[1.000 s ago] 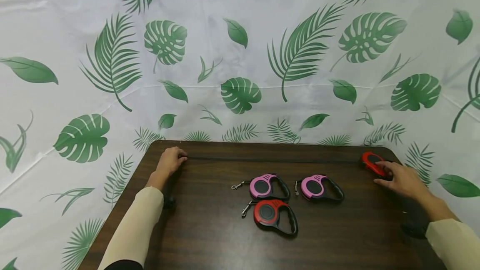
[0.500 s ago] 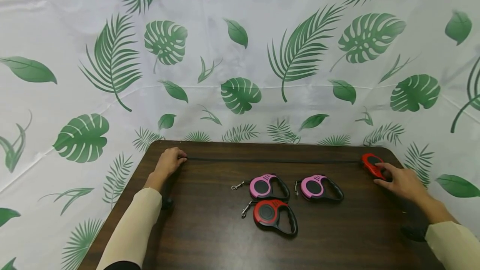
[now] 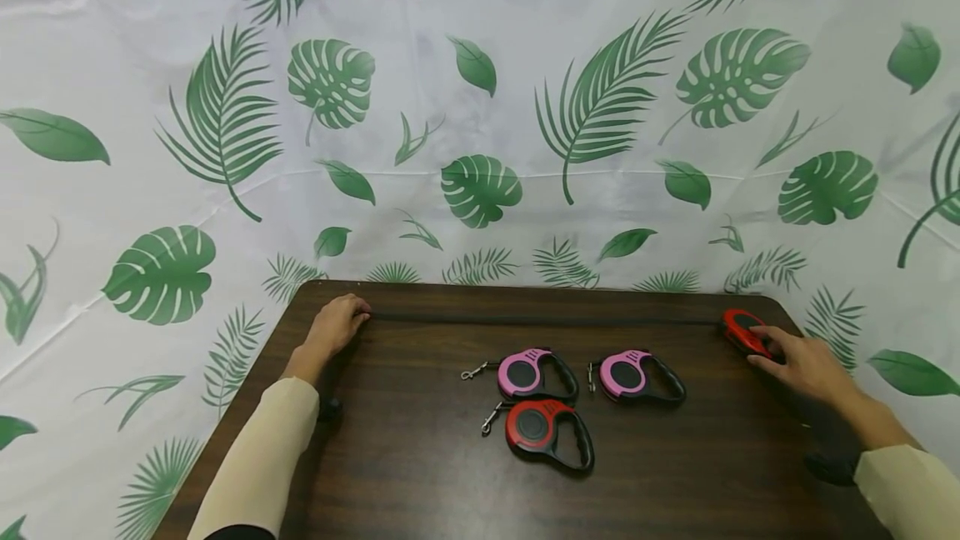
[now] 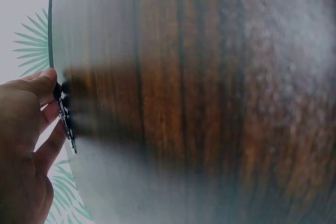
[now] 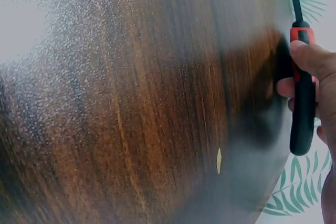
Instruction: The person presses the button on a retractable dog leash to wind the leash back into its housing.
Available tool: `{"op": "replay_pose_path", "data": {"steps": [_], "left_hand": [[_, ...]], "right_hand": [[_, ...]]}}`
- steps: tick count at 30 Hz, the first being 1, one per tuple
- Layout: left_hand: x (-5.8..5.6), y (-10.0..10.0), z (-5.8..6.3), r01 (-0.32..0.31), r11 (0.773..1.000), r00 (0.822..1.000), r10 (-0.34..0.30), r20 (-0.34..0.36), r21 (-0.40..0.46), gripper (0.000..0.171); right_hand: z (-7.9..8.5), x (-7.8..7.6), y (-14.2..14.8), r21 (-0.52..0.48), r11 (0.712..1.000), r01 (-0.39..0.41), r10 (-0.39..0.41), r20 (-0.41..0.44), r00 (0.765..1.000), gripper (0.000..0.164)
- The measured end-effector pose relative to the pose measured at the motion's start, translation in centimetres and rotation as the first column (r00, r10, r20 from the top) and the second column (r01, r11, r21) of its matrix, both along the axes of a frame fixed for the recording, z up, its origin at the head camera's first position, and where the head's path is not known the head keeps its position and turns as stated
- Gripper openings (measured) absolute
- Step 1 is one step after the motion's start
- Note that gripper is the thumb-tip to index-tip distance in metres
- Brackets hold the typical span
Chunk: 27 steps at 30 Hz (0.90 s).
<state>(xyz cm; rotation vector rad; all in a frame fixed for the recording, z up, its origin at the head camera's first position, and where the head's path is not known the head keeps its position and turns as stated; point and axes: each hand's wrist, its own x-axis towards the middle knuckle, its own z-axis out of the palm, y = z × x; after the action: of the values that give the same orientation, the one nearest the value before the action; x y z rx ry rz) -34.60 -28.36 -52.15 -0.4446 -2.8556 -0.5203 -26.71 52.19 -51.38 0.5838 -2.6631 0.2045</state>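
Observation:
Near the table's back left corner my left hand pinches the end of a black leash strap between thumb and fingers. In the left wrist view a metal clip hangs below the thumb. My right hand grips a red and black retractable leash at the back right; the right wrist view shows fingers curled round its black handle. The strap runs straight across the back of the table from one hand to the other.
On the mid table lie two pink retractable leashes, the left one and the right one. Another red retractable leash sits just in front of the left pink one. A leaf-print white cloth hangs behind the dark wooden table.
Little differs: both hands keep their hold at the back corners, with the strap stretched out. The left hand has shifted very slightly left in the view, and the other leashes stay in place.

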Motion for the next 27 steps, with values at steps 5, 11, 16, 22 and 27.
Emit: {"op": "replay_pose_path", "data": {"steps": [5,11,16,22,27], "left_hand": [[0.1,-0.1,0.3,0.014,1.000,1.000,-0.015,0.004,0.019,0.010],[0.3,-0.6,0.4,0.040,0.998,0.999,-0.040,-0.007,0.044,0.011],[0.6,-1.1,0.3,0.071,0.995,0.996,-0.066,-0.061,0.074,0.009],[1.0,-1.6,0.6,0.095,0.990,0.993,-0.087,-0.081,0.104,0.007],[1.3,-1.9,1.3,0.115,0.985,0.991,-0.105,-0.087,0.126,0.007]], "right_hand": [[-0.1,0.1,0.2,-0.027,0.999,0.035,-0.034,0.048,0.998,0.051],[0.2,-0.1,0.2,-0.097,0.990,0.104,-0.087,0.167,0.982,0.049],[0.9,0.0,-0.1,-0.143,0.979,0.145,-0.123,0.155,0.980,0.047],[1.4,0.0,-0.4,-0.199,0.965,0.171,-0.147,0.128,0.981,0.043],[1.6,-0.2,-0.7,-0.247,0.942,0.228,-0.194,0.152,0.969,0.042]]}}
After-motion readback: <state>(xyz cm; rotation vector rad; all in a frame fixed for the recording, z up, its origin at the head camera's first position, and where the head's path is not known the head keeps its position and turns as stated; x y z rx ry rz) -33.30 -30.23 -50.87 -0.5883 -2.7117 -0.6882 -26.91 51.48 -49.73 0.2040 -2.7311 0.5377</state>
